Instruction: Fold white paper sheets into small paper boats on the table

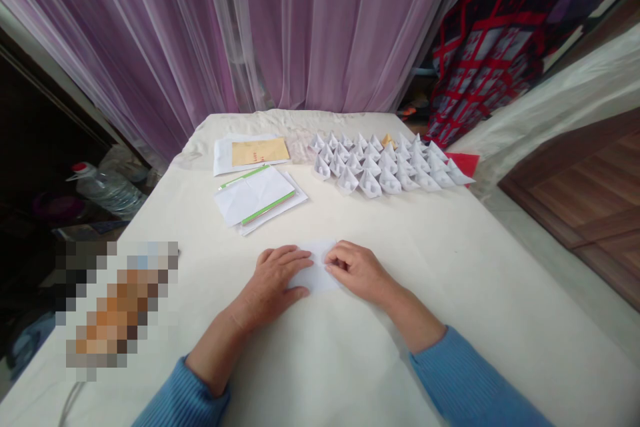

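Note:
A small white sheet of paper (321, 282) lies on the white-covered table between my hands. My left hand (280, 278) rests spread and flat over the sheet's left part, fingers apart. At the right part of the sheet, my right hand (357, 268) has its fingers curled, with thumb and fingertips pinched at the paper. The fingers partly hide the sheet's edges and any fold. Beyond my right hand stand several rows of folded white paper boats (370, 184), with one yellow boat (389, 141) at the back.
Left of the boats lies a stack of white paper with green-edged pieces (260, 193). Behind it, a yellow sheet (260, 151) rests on white paper. A red sheet (465, 161) sits beside the boats. A blurred-out object (117, 310) lies at left; a water bottle (107, 190) stands beyond the table edge.

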The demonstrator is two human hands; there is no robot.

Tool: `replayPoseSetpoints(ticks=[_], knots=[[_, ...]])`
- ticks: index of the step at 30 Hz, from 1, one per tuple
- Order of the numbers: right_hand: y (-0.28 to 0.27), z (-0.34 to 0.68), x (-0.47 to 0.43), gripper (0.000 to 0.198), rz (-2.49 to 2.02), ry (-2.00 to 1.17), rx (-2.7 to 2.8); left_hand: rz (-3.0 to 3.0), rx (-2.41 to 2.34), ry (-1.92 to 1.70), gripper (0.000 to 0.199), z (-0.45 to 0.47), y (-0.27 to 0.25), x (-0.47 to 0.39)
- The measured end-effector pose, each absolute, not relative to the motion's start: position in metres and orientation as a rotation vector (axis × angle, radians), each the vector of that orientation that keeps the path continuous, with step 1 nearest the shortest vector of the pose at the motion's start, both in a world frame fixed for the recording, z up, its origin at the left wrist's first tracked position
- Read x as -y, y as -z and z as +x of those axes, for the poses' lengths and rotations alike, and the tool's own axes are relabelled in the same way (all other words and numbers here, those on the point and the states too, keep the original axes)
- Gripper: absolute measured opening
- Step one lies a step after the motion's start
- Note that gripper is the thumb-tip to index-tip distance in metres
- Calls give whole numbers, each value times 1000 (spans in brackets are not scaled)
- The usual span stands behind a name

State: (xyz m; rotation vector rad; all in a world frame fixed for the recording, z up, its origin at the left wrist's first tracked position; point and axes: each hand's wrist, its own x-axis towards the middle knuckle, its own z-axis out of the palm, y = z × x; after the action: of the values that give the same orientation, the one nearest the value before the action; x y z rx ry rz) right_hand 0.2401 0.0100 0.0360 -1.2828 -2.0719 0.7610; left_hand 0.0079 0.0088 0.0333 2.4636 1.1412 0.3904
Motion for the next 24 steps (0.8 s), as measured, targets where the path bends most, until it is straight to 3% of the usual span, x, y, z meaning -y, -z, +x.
replayPoseSetpoints(ticks=[16, 24], knots=[[-33, 245, -10, 12, -1226, -775, 2086, 2315, -1111, -200, 53, -21, -44, -13], [-36, 228, -1, 13, -1365, -494, 2130, 2221, -1144, -161, 30, -23, -53, -14]])
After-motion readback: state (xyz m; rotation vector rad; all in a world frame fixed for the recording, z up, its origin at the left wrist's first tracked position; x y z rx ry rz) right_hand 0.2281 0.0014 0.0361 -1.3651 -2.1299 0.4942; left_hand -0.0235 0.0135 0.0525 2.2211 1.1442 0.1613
